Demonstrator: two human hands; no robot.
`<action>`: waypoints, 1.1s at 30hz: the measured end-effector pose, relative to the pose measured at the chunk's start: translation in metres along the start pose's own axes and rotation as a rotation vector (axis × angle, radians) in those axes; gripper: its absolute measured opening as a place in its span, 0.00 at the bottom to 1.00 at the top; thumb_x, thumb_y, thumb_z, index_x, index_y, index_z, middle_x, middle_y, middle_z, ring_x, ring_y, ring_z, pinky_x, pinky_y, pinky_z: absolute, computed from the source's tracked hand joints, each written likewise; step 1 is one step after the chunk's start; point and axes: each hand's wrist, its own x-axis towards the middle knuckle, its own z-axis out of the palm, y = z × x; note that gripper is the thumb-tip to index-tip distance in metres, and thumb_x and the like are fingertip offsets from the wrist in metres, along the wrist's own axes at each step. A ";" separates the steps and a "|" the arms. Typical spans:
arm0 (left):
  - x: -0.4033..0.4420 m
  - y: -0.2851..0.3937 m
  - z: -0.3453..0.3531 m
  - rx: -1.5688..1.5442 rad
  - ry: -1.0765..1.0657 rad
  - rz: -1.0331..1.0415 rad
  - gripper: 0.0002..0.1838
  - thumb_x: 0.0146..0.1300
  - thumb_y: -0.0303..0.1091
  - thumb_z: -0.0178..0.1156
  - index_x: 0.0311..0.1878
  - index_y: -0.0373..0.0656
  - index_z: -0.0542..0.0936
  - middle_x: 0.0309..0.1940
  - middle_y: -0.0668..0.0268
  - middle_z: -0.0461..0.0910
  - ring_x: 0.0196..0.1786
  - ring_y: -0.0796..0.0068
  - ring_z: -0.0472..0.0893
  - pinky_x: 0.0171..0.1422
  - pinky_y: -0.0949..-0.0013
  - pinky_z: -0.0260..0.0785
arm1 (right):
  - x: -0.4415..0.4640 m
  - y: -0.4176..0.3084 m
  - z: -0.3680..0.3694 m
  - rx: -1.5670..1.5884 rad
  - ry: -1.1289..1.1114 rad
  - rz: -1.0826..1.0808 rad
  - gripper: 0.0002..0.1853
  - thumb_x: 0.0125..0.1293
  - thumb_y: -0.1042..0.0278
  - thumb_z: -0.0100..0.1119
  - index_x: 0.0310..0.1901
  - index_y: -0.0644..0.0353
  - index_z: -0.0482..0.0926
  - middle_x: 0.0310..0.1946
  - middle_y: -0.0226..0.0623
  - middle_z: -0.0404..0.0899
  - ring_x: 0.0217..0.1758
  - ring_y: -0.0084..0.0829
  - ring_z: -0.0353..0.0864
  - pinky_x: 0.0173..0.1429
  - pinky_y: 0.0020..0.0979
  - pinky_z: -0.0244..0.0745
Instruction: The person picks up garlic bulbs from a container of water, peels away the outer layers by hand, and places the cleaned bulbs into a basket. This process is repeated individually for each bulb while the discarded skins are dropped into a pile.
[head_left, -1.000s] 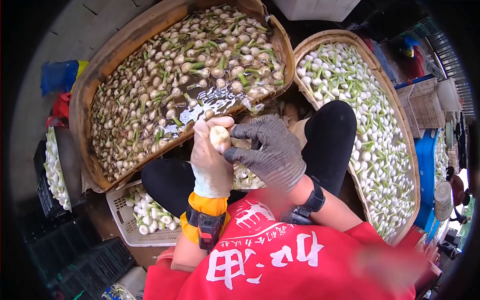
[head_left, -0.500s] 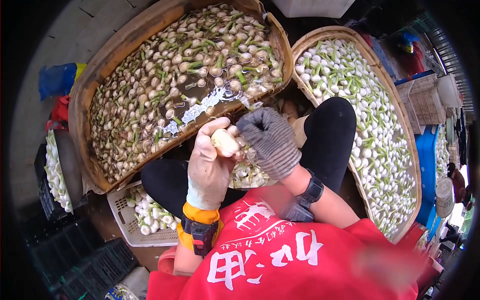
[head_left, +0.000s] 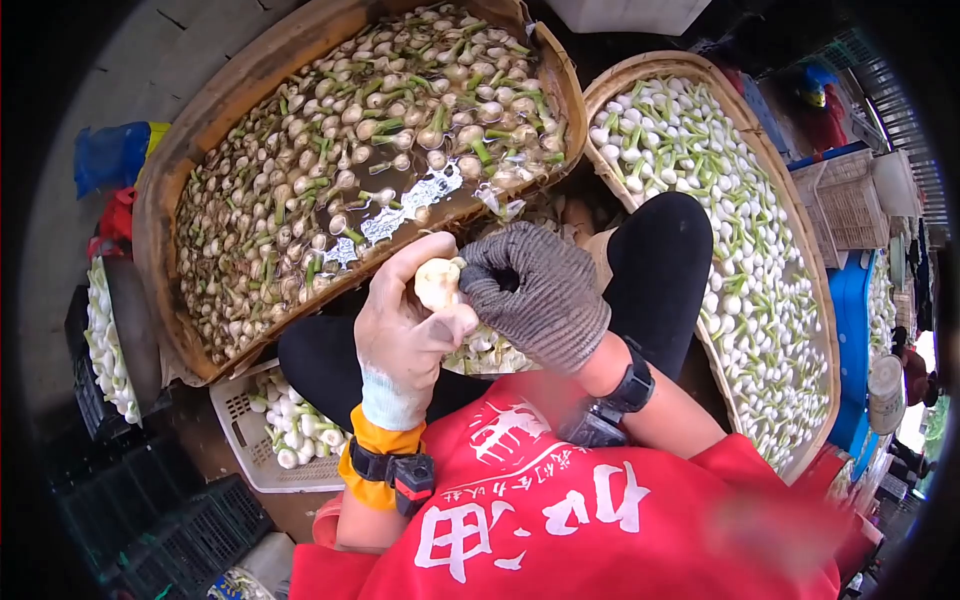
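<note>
My left hand [head_left: 400, 320], in a pale glove, is closed around a cream-coloured garlic bulb [head_left: 438, 284], thumb and fingers on its sides. My right hand [head_left: 540, 295] wears a grey knitted glove with a dark palm. Its fingers are curled tightly, the tips meeting the right side of the bulb. Whatever lies inside that pinch is hidden. Under both hands, between my knees, is a heap of pale skins or peelings [head_left: 492, 355], partly covered by my hands.
A large tub [head_left: 160, 250] ahead holds unpeeled bulbs in murky water. Another tub [head_left: 722, 400] on the right holds clean white bulbs with green stems. A plastic basket [head_left: 238, 420] with white bulbs sits at lower left. Dark crates [head_left: 180, 540] stand behind it.
The bulb has turned in my left hand, which has shifted slightly left. My right hand has moved left and down, its curled fingers now against the bulb.
</note>
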 end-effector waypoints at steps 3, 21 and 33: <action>0.002 0.010 -0.006 -0.169 -0.097 -0.240 0.31 0.57 0.27 0.66 0.65 0.33 0.71 0.44 0.62 0.78 0.40 0.75 0.79 0.45 0.75 0.73 | 0.002 0.001 0.005 -0.050 0.019 -0.007 0.08 0.57 0.64 0.64 0.35 0.57 0.81 0.30 0.41 0.79 0.33 0.44 0.80 0.38 0.40 0.76; -0.001 0.025 -0.019 -0.432 -0.141 -0.280 0.26 0.59 0.31 0.66 0.59 0.31 0.73 0.51 0.53 0.80 0.43 0.71 0.82 0.42 0.72 0.75 | 0.006 0.011 -0.024 0.312 -0.217 0.005 0.09 0.60 0.76 0.62 0.43 0.64 0.79 0.34 0.39 0.82 0.38 0.33 0.84 0.44 0.32 0.79; 0.018 0.026 -0.027 0.198 -0.277 -0.126 0.44 0.51 0.39 0.72 0.70 0.38 0.65 0.51 0.59 0.80 0.46 0.75 0.80 0.56 0.71 0.72 | 0.005 0.006 -0.032 -0.117 -0.190 -0.236 0.21 0.56 0.53 0.70 0.51 0.50 0.85 0.35 0.31 0.83 0.37 0.35 0.81 0.41 0.34 0.76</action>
